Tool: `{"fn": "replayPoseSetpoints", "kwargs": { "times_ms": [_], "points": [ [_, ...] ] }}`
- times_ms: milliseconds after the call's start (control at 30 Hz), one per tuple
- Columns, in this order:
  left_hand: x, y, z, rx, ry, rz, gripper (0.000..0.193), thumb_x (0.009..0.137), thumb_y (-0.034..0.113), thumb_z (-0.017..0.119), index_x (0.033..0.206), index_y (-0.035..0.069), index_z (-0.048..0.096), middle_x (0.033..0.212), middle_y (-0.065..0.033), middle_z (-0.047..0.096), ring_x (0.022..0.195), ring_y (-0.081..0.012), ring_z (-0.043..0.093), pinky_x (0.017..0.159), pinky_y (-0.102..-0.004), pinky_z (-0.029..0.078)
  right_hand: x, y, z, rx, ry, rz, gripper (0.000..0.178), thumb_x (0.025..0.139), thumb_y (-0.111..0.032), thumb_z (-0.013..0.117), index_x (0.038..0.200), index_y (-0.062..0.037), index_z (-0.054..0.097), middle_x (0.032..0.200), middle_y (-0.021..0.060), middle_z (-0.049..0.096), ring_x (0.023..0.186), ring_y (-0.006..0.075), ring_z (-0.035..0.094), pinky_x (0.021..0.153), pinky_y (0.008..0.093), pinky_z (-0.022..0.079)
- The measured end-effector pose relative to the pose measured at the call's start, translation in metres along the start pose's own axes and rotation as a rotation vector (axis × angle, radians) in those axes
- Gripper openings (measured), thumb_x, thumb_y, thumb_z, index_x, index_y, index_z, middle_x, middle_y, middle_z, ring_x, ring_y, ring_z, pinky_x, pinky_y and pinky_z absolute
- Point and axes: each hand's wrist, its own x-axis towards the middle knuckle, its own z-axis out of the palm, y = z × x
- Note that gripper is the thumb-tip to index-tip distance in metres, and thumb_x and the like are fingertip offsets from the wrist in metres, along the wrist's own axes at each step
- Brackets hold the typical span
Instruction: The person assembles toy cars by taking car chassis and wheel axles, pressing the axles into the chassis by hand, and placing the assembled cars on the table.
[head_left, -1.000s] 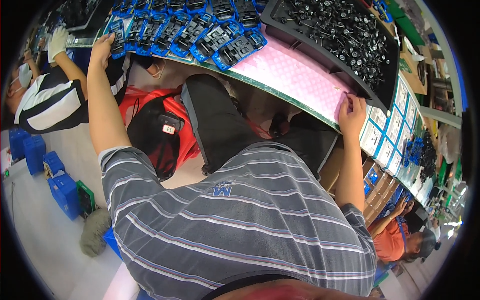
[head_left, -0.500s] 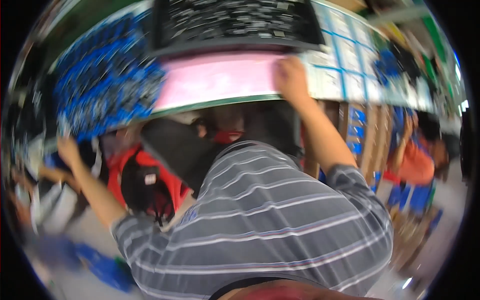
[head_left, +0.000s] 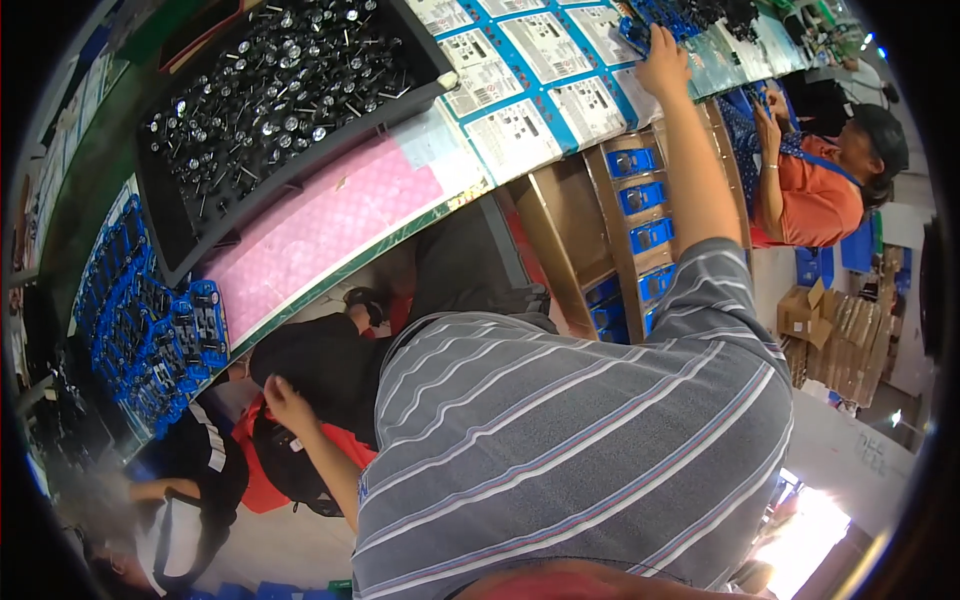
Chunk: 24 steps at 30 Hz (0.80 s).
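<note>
Blue plastic part at the fingertips of the right hand, far right of the desk

Blue plastic part lies on the desk against the fingers of the right hand, at the end of an outstretched arm; one cannot tell whether the fingers pinch it or only touch it. The left hand is well apart from it, below the near edge of the desk and beside the person's dark-clad leg; its fingers are loosely bent, and whether they meet the thumb cannot be told. Just beyond the part is a heap of blue pieces. Printed white cards with blue borders lie just left of the right hand. Farther left, a black tray contains many dark, round-headed pins, and a pink mat runs along its near side. Rows of blue-and-black assemblies cover the left end. Beneath the right forearm, a cardboard partitioned box holds further blue units. A co-worker in orange sits at right.
</note>
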Motion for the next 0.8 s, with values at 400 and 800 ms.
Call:
{"fn": "replayPoseSetpoints", "kwargs": {
  "times_ms": [400,800],
  "points": [
    [-0.092,0.252,0.128,-0.404,-0.889,0.176,0.035,0.097,0.02,0.061,0.126,0.0,0.057,0.108,-0.0065,0.064,0.08,-0.01,0.059,0.066,-0.0231,0.048,-0.078,-0.138,-0.122,0.72,-0.66,0.067,0.057,0.071,-0.026,0.083,0.118,0.0007,0.063,0.101,0.0154,0.071,0.094,0.0245,0.068,0.084,0.0373,0.053],
    [-0.076,0.262,0.127,-1.07,-1.035,0.002,0.049,0.089,0.009,0.064,0.133,0.009,0.042,0.11,-0.0111,0.061,0.081,-0.0167,0.06,0.051,-0.025,0.045,-0.001,-0.331,-0.131,0.613,-0.644,-0.509,0.027,0.083,-0.026,0.073,0.086,0.001,0.071,0.094,0.0225,0.07,0.081,0.0372,0.067,0.072,0.0421,0.054]
  ]
}}
